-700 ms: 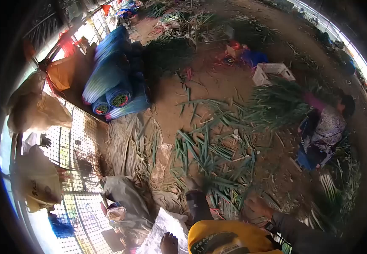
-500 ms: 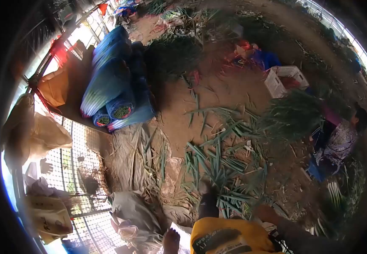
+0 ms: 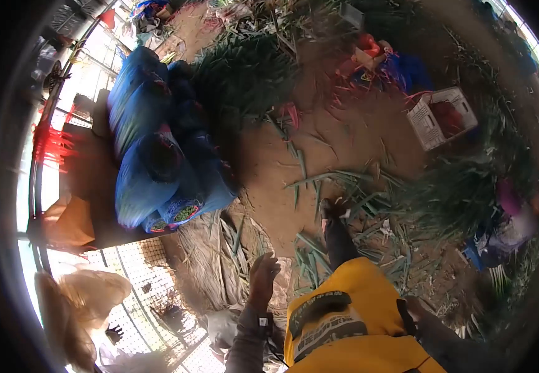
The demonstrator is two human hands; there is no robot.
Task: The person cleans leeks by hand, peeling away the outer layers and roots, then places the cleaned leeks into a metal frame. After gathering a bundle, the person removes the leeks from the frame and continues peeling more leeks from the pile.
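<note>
Left grip [image 3: 263, 273] lifted, loosely open, empty; cut green leaves [image 3: 310, 260] on ground just beside. Right grip [image 3: 413, 306] blurred, cannot tell.

- One head-worn fisheye view looks steeply down past the wearer's yellow fabric vest [image 3: 344, 311] and left hand [image 3: 263, 273] at lower centre.
- Brown dirt floor [image 3: 344, 143] fills mid-frame, fairly near.

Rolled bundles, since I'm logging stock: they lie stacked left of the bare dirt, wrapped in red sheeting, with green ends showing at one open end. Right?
No: the sheeting is blue, not red. In the head view the rolled bundles lie stacked left of the bare dirt, wrapped in blue, with green ends showing at one open end.
</note>
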